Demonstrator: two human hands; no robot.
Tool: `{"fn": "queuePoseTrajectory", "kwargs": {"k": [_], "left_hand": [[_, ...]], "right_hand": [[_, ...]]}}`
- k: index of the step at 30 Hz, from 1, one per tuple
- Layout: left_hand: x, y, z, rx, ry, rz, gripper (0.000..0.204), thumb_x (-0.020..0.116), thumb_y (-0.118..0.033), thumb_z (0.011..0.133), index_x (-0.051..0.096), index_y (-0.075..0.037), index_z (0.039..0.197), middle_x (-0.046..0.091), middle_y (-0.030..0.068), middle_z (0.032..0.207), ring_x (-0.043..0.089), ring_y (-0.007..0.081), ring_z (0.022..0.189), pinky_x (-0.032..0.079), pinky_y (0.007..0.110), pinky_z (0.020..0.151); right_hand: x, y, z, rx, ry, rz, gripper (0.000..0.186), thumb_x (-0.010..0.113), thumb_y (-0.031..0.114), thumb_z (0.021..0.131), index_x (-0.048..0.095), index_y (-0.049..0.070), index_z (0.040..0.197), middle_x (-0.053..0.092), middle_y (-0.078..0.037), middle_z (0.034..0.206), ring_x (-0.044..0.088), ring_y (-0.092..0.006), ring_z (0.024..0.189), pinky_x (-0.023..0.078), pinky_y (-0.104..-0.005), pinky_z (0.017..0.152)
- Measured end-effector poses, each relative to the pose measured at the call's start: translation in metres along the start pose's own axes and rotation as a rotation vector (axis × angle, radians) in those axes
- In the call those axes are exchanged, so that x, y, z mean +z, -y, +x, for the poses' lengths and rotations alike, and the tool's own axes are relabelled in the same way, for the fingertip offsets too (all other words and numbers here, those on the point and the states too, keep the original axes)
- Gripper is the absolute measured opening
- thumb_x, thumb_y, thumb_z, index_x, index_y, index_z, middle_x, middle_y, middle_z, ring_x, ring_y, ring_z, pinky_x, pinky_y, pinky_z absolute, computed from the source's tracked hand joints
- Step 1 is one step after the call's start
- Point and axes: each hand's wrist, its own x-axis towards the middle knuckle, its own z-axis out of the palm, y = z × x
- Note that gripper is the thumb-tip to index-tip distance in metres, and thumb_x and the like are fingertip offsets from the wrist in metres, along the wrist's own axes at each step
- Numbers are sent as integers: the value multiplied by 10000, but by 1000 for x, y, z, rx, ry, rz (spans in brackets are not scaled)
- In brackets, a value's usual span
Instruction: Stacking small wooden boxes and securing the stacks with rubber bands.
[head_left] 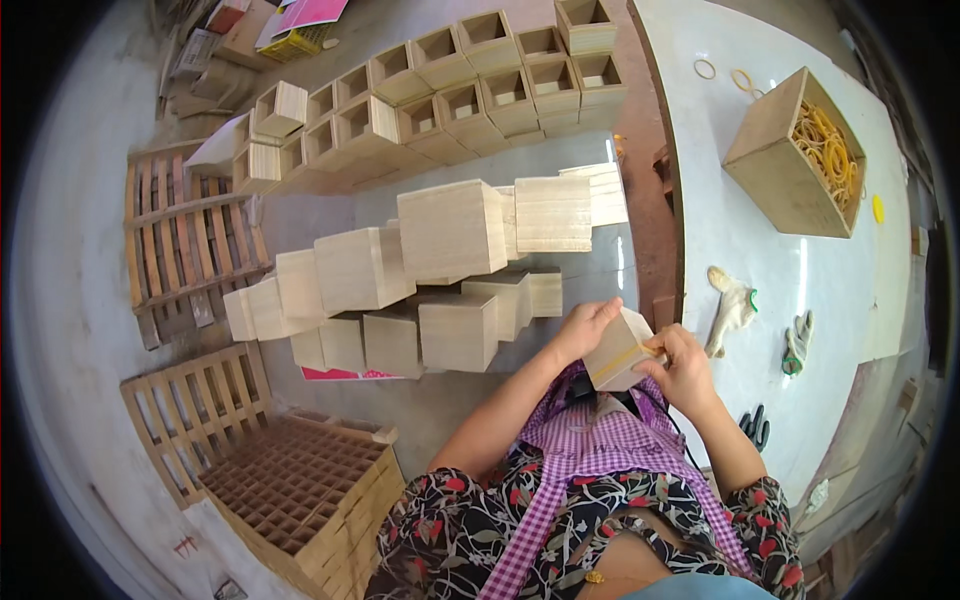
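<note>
In front of my apron I hold a small pale wooden box, tilted. Around its side runs a yellow rubber band. My left hand is closed on the box's left side, thumb along the upper edge. On the other side my right hand has its fingers curled at the box's edge, where the band passes; whether they pinch the band or only the wood is hard to see. Left of my hands, wooden boxes lie stacked in rows on a grey table.
Open-topped boxes line the table's far side. On the right-hand table stand a wooden bin of rubber bands, gloves and black scissors. Pallets and a stack of small-celled boxes are at the left.
</note>
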Motion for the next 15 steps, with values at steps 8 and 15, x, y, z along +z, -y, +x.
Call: {"fn": "queuePoseTrajectory", "kwargs": {"k": [8,15], "left_hand": [[50,15,25,-108,-26,-291,610,367,-529,957,633,7,839,592,24,771,527,116,704,454,288,668],[41,93,90,-395,-719,-849,586,387,-540,941,597,-14,1093,635,101,975,618,213,888,492,314,770]], "right_hand": [[-24,9,14,-138,-104,-223,257,722,191,756,525,65,860,594,-75,605,614,-251,544,474,-346,496],[-127,15,-9,-464,-477,-486,116,614,15,827,543,5,919,636,-143,883,618,-268,802,493,-339,708]]}}
